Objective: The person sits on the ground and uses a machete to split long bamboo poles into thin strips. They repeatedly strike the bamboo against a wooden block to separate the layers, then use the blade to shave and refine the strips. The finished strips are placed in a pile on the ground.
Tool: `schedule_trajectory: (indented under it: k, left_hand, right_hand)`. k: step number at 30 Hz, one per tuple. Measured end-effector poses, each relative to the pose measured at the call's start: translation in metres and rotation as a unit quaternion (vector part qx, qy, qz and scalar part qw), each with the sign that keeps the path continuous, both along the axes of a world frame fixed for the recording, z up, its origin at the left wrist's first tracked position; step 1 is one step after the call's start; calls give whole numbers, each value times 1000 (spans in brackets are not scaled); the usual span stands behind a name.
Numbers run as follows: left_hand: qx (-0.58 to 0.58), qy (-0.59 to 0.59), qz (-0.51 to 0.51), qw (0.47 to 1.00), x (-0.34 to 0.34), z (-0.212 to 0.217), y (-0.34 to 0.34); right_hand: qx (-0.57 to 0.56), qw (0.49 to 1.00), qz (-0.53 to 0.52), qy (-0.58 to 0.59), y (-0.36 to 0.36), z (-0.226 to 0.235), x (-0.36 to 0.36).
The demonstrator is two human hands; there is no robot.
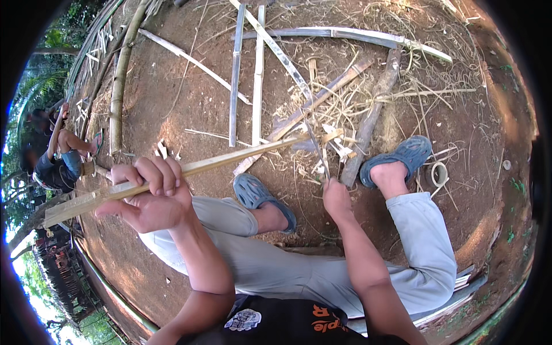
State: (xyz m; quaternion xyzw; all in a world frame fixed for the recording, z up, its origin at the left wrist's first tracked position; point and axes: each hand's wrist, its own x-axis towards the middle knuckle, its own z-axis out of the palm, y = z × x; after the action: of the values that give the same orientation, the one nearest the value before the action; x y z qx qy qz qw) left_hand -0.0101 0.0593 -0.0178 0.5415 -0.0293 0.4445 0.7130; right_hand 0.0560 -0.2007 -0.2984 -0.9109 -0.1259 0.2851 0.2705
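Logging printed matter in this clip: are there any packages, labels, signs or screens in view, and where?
No packages, signs or screens.
Shirt print: bottom edge, orange lettering on the person's black shirt.
Shirt patch: beside it to the left, a white-and-grey rounded emblem.

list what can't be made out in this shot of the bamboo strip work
- Head view: the right hand is seen from behind, so its fingers and the handle of the thin blade are hidden.
- The bamboo strip in the left hand: its far tip is lost among the shavings.
- The crouching person at the left rim is small and warped.
- The pale tape roll is too small to detail.
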Motion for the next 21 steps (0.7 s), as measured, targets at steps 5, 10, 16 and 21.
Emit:
schedule_trajectory:
  k: [5,10,16,21]
  left_hand:
    - [-1,4,46,999,-8,2,-3]
    - [-5,0,50,999,-14,3,-3]
    - [-12,-10,82,996,-29,4,-4]
    - [-14,-31,71,997,-26,2,-4]
  right_hand:
    - [11,999,29,30,23,66,2]
    - [-23,998,-25,53,-1,9,2]
    - [-50,998,36,30,6,28,-9]
    - [-39,998,28,30,7,10,-12]
